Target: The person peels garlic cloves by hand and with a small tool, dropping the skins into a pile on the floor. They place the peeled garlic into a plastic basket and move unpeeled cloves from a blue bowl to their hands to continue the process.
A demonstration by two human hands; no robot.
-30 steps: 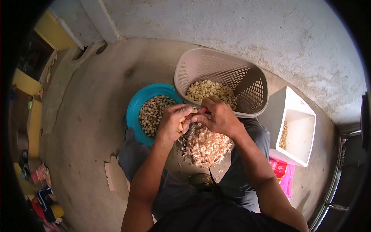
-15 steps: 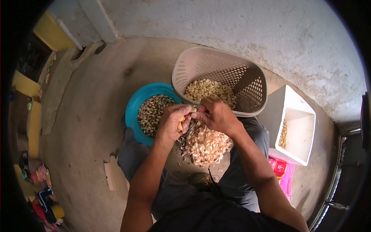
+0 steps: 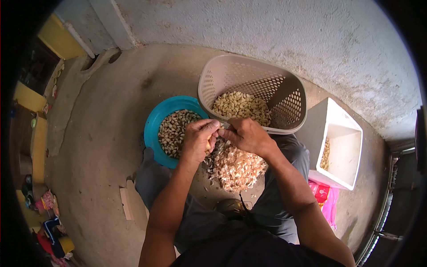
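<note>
My left hand [image 3: 199, 139] is closed around several garlic cloves [image 3: 207, 145], which show between its curled fingers. Its thumb and forefinger pinch one clove at the tips. Against that clove, my right hand [image 3: 247, 135] is closed on a small knife; its red handle showed a moment ago and the fingers now cover most of it. Below both hands lies a heap of papery garlic skins [image 3: 238, 169] on the floor. Unpeeled cloves [image 3: 171, 133] fill a blue basin [image 3: 151, 118] at the left. Peeled cloves [image 3: 242, 107] lie in a grey-brown perforated basket [image 3: 229, 71] just beyond the hands.
A white foam box [image 3: 344, 155] at the right holds some cloves. Pink and red plastic bags [image 3: 327, 200] lie under it. A flattened piece of cardboard [image 3: 131, 202] is beside my left leg. A rough wall [image 3: 267, 26] rises behind the basket.
My right hand has turned slightly, so the red handle is now hidden behind its fingers. Both hands stay close together in nearly the same place.
</note>
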